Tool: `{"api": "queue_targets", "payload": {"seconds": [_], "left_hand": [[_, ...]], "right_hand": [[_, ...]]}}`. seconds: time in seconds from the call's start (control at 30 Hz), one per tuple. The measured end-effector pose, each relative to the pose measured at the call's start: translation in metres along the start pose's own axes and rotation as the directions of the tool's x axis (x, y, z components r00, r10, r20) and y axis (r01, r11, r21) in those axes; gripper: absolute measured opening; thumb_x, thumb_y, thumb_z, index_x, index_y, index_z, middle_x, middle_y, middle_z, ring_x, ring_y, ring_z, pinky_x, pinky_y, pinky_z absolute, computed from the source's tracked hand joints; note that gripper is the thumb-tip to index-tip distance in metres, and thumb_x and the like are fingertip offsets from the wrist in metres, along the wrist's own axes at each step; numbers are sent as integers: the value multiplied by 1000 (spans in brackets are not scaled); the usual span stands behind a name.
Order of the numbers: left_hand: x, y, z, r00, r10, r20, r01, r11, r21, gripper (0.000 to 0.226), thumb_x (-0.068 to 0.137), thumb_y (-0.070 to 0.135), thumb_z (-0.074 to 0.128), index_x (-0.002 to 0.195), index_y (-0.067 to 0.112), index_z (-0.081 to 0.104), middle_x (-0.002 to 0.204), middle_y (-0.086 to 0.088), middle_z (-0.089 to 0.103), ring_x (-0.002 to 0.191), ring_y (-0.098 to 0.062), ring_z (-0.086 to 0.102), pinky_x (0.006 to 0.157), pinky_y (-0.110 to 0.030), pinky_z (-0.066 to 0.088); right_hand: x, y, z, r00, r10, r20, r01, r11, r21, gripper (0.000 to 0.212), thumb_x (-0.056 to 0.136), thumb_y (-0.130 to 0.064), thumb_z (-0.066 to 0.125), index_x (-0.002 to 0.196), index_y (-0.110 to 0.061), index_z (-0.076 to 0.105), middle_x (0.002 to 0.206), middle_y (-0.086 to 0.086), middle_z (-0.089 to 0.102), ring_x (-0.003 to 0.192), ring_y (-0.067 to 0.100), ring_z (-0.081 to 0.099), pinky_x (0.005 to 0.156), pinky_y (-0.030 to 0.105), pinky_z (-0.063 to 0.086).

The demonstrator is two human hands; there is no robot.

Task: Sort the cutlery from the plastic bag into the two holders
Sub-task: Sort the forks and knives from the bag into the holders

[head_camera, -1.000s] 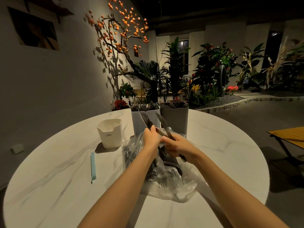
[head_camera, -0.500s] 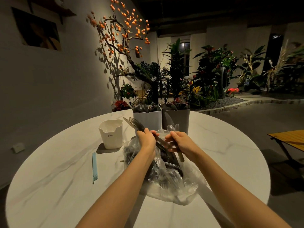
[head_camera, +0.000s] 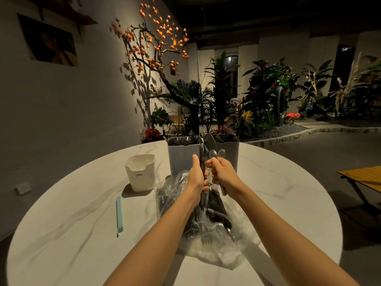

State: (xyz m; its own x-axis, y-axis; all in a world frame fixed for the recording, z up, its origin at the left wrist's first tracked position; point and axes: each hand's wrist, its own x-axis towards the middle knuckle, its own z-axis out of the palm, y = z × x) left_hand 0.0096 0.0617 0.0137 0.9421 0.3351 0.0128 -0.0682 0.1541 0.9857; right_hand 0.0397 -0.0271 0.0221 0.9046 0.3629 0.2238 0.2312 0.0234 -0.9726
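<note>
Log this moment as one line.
left hand: grips dark cutlery | right hand: grips two grey spoons | clear plastic bag: partly full | two grey holders: stocked

Dim room: orange-berried tree point(head_camera: 152, 44) against grey wall point(head_camera: 72, 112), potted plants point(head_camera: 266, 93).

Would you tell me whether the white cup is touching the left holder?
Apart: the head view shows bare tabletop between the white cup and the left holder.

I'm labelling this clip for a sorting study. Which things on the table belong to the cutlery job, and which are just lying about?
Part of the job:
plastic bag of cutlery
left holder
right holder
spoons gripped by the right hand
dark cutlery gripped by the left hand

Lying about:
white cup
blue stick
</note>
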Motion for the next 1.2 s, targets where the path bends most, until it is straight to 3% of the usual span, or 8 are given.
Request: {"api": "queue_targets", "payload": {"seconds": [0.17,0.27,0.4,0.53,0.7,0.87,1.07,1.2], "left_hand": [[7,2,-5,995,-72,75,77,995,-58,68,90,73,17,64,16,43,47,4,29,34,-6,21,36,-18,16],[4,7,-9,964,-89,252,121,986,-113,74,83,81,22,59,16,46,46,4,26,33,-6,20,34,-17,16],[4,13,-11,935,-116,334,127,992,-12,56,94,54,47,54,17,35,47,6,26,37,-6,20,35,-15,18],[11,13,-13,926,-118,358,145,988,-50,53,101,40,41,55,15,31,45,6,25,34,-4,22,34,-13,21],[16,9,-11,961,-34,273,14,997,75,35,103,34,42,81,8,49,59,-1,47,47,-9,42,41,-17,34],[24,10,-4,998,68,8,-68,992,106,36,104,23,36,88,2,60,73,-10,67,67,-21,67,60,-31,57],[35,19,-3,990,123,-64,-120,991,53,28,102,17,37,77,11,47,57,0,34,43,-9,31,42,-20,29],[35,21,1,988,156,-18,-153,983,105,28,94,36,59,79,13,58,47,10,42,43,-4,37,44,-18,32]], "right_hand": [[13,2,-3,994,-9,-108,7,1000,-21,17,102,-21,42,96,-8,51,80,9,56,60,9,49,45,16,36],[16,-1,-6,996,8,-91,-9,1000,-5,23,102,-23,46,83,-12,54,58,-2,50,51,8,41,43,18,32],[18,-9,-12,998,66,17,-68,991,114,35,103,-23,42,69,-14,46,41,-8,40,37,5,33,42,18,27],[24,-5,-18,986,114,121,-129,983,127,38,102,-27,44,66,-14,45,47,-3,35,41,7,29,43,18,27],[27,0,-19,988,111,109,-120,990,79,34,100,-21,47,68,-10,52,51,2,38,41,8,32,41,18,28],[35,-3,-15,991,116,-72,-116,993,6,29,103,-20,39,84,-8,58,59,1,47,48,8,42,43,18,34],[41,-8,-18,997,81,16,-76,978,-192,32,105,-23,34,78,-15,50,68,0,45,59,9,37,51,20,29],[41,-5,-23,984,107,146,-87,987,-134,33,105,-29,34,81,-16,53,68,-1,53,60,10,43,51,21,30]]}}
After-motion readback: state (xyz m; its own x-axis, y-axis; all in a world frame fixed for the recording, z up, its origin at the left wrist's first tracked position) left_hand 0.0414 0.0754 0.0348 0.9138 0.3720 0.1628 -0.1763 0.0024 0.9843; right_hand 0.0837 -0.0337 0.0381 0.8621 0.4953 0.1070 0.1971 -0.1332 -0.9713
